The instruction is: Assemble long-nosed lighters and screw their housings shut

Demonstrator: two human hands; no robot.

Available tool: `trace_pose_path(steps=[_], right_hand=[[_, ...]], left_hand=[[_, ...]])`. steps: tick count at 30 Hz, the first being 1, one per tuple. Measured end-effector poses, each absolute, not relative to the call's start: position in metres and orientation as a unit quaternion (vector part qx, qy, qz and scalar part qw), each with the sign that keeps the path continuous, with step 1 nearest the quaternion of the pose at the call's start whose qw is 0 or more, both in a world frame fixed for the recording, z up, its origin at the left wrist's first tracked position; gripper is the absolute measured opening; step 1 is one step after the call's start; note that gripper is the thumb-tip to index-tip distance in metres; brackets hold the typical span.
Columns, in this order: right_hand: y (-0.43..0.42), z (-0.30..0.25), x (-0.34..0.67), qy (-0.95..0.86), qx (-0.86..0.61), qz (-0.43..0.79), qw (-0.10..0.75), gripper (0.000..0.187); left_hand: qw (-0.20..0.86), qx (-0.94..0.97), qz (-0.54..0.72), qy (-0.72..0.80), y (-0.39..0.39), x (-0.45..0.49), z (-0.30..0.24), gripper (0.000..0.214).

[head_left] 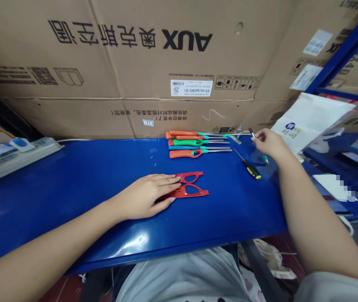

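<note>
My left hand [149,195] lies flat with fingers stretched out on two red plastic handle shells [191,185] in the middle of the blue table [71,184]. My right hand [268,140] is at the far right of the table, fingers pinched on a small dark metal part [252,132]. A black-and-yellow screwdriver [249,166] lies just below that hand. Several long lighters with orange, green and blue handles [194,143] lie in a row at the back, left of my right hand.
Large AUX cardboard boxes [153,54] stand against the table's far edge. A white power strip [18,151] sits at the left. A white bag [311,119] and blue shelving [342,54] are at the right.
</note>
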State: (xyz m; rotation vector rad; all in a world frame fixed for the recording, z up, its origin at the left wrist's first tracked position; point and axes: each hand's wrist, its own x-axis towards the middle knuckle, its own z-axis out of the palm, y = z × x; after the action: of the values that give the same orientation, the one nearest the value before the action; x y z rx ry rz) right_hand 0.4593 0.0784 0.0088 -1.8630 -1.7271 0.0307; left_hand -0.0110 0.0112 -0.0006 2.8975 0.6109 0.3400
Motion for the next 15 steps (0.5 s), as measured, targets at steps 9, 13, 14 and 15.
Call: trace_pose_path(steps=[9, 13, 14, 15], right_hand=[[0.048, 0.037, 0.340, -0.633, -0.597, 0.202, 0.449, 0.014], [0.023, 0.032, 0.302, -0.731, -0.478, 0.247, 0.420, 0.021], [0.017, 0.029, 0.294, -0.753, -0.460, 0.235, 0.408, 0.021], [0.011, 0.027, 0.287, -0.769, -0.447, 0.216, 0.404, 0.019]], left_hand=[[0.074, 0.963, 0.175, 0.191, 0.011, -0.017, 0.008, 0.039], [0.056, 0.921, 0.325, 0.207, 0.006, -0.011, 0.006, 0.033], [0.049, 0.907, 0.358, 0.216, 0.004, -0.009, 0.006, 0.033], [0.042, 0.893, 0.386, 0.227, 0.002, -0.008, 0.007, 0.033]])
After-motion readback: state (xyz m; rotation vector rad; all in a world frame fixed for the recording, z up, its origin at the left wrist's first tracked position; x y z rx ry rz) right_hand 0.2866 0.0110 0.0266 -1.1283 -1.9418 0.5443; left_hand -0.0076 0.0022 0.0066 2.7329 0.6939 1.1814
